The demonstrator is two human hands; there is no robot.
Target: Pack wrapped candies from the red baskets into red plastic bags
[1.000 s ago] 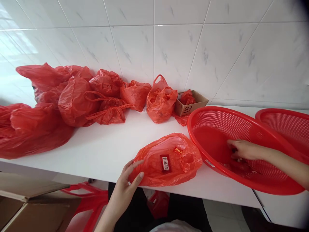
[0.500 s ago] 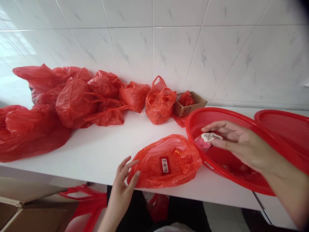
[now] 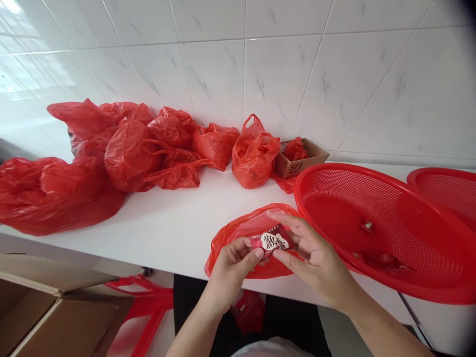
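Between both hands, above an opened red plastic bag (image 3: 223, 238), I hold a small dark-red and pink wrapped candy (image 3: 270, 241) with a white label and dark lettering. My left hand (image 3: 232, 270) pinches its left end with thumb and fingers. My right hand (image 3: 316, 263) grips the right end, its fingertips over the bag. The bag lies spread on the white table (image 3: 178, 218); my hands hide most of its inside. To the right stands a large red plastic basket (image 3: 334, 208), with a few small wrapped pieces (image 3: 368, 226) at its bottom.
Several filled red plastic bags (image 3: 130, 153) line the wall on the left. A small cardboard box (image 3: 303, 161) holding a red bag stands at the back. Another red basket (image 3: 446, 186) is at far right. A cardboard box (image 3: 67, 307) and a red stool (image 3: 152, 302) are below the table.
My right hand has come left from over the basket with the candy to above the bag. My left hand has left the bag's edge and now grips the candy too.
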